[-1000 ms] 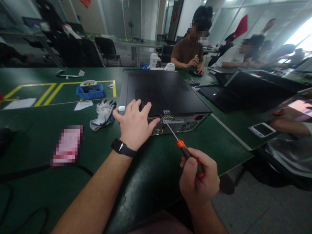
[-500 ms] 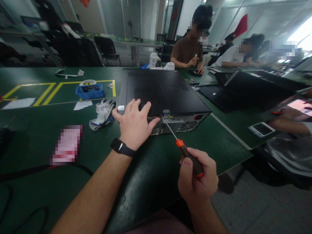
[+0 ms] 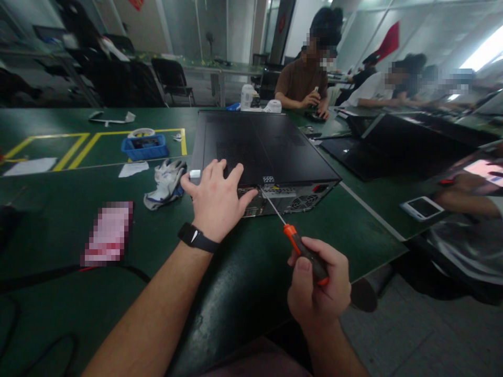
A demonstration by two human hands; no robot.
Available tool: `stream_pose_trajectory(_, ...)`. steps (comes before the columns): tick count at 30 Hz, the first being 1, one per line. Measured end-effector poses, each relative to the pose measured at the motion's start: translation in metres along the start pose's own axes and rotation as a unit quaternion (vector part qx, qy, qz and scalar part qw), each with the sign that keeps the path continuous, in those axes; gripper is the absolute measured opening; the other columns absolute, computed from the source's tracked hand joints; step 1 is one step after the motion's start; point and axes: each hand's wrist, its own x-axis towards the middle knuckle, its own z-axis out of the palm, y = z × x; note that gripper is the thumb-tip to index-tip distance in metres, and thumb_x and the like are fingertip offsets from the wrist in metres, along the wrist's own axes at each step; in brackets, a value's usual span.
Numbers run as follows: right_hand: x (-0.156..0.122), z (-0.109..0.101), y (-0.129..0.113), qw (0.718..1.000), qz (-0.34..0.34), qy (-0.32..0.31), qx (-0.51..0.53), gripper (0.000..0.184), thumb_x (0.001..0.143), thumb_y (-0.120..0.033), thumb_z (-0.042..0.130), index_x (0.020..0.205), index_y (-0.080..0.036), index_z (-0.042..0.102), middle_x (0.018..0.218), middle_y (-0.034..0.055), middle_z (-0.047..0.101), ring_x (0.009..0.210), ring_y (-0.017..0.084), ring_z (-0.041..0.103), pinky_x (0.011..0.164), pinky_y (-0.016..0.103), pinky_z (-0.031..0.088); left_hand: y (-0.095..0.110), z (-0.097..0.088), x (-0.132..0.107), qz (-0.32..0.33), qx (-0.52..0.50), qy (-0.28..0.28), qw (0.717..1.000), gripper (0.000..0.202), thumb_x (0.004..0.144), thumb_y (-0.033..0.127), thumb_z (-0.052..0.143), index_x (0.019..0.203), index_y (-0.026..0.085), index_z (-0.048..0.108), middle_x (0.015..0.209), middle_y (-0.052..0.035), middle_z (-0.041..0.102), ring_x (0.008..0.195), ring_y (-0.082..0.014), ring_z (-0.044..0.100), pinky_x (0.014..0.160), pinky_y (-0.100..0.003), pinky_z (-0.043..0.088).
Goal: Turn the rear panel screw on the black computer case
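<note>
A black computer case (image 3: pixel 267 149) lies flat on the green table (image 3: pixel 58 220), its rear panel facing me. My left hand (image 3: pixel 218 201) rests on the case's near edge, fingers spread and flat, a black watch on the wrist. My right hand (image 3: pixel 319 288) is closed round the orange and black handle of a screwdriver (image 3: pixel 293 235). The thin shaft runs up and left, and its tip touches the top edge of the rear panel.
White work gloves (image 3: pixel 167 180) lie left of the case, a blue tray (image 3: pixel 145 146) behind them, a pink blurred item (image 3: pixel 108 233) nearer. A phone (image 3: pixel 422 208) and another person's arm (image 3: pixel 467 199) are at the right. More black cases (image 3: pixel 396 146) and seated people sit beyond.
My right hand has shifted very slightly on the screwdriver handle. My left hand and the case have stayed where they were.
</note>
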Motion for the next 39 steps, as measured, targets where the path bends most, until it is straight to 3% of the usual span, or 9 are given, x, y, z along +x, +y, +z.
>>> stream_pose_trajectory(6, 0.006, 0.001, -0.002, 0.999, -0.031, 0.013, -0.011, 0.028, 0.092, -0.018, 0.066, 0.119, -0.02, 0.066, 0.094, 0.0036, 0.076, 0.074, 0.017, 0.076, 0.062, 0.028, 0.06, 0.0, -0.001, 0.0, -0.005, 0.002, -0.008, 1.0, 0.05, 0.099, 0.052, 0.059, 0.144, 0.03, 0.062, 0.159, -0.0172, 0.055, 0.148, -0.0406, 0.045, 0.115, -0.074, 0.024)
stream_pose_trajectory(13, -0.003, 0.001, 0.003, 0.998, 0.005, 0.03, -0.051, 0.02, 0.098, -0.023, 0.067, 0.118, -0.022, 0.07, 0.084, -0.0003, 0.076, 0.064, 0.014, 0.074, 0.056, 0.023, 0.057, 0.0, 0.0, 0.0, -0.003, 0.002, -0.003, 1.0, 0.05, 0.099, 0.053, 0.059, 0.143, 0.029, 0.063, 0.158, -0.0171, 0.056, 0.147, -0.0412, 0.046, 0.115, -0.074, 0.024)
stream_pose_trajectory(21, 0.006, 0.0, -0.003, 0.999, -0.04, 0.003, 0.013, 0.03, 0.089, -0.014, 0.066, 0.119, -0.017, 0.066, 0.098, 0.0058, 0.074, 0.083, 0.018, 0.076, 0.07, 0.03, 0.062, 0.0, -0.001, 0.001, -0.001, 0.0, -0.007, 1.0, 0.05, 0.1, 0.052, 0.059, 0.143, 0.028, 0.062, 0.158, -0.0172, 0.055, 0.148, -0.0413, 0.045, 0.114, -0.076, 0.025)
stream_pose_trajectory(25, 0.005, 0.001, -0.001, 0.999, -0.043, 0.017, -0.005, 0.029, 0.09, -0.012, 0.066, 0.119, -0.018, 0.068, 0.095, 0.0038, 0.076, 0.077, 0.016, 0.076, 0.064, 0.026, 0.06, 0.0, -0.001, 0.0, -0.005, 0.003, -0.008, 1.0, 0.05, 0.1, 0.052, 0.06, 0.143, 0.029, 0.062, 0.159, -0.0167, 0.055, 0.148, -0.0411, 0.045, 0.115, -0.075, 0.024)
stream_pose_trajectory(30, -0.001, 0.001, 0.002, 0.999, -0.001, 0.021, -0.033, 0.021, 0.098, -0.02, 0.064, 0.118, -0.02, 0.07, 0.086, 0.001, 0.076, 0.066, 0.014, 0.074, 0.058, 0.024, 0.057, 0.0, -0.001, 0.0, -0.005, 0.004, -0.012, 1.0, 0.05, 0.1, 0.053, 0.059, 0.144, 0.029, 0.062, 0.159, -0.0167, 0.055, 0.148, -0.0407, 0.045, 0.115, -0.075, 0.024)
stream_pose_trajectory(39, 0.007, 0.001, -0.004, 0.999, -0.047, -0.004, 0.007, 0.033, 0.087, -0.013, 0.067, 0.12, -0.016, 0.065, 0.097, 0.0062, 0.074, 0.082, 0.018, 0.076, 0.07, 0.03, 0.062, 0.0, 0.0, 0.001, -0.005, 0.008, -0.007, 1.0, 0.05, 0.1, 0.053, 0.059, 0.143, 0.03, 0.062, 0.159, -0.0162, 0.055, 0.148, -0.0406, 0.045, 0.115, -0.074, 0.025)
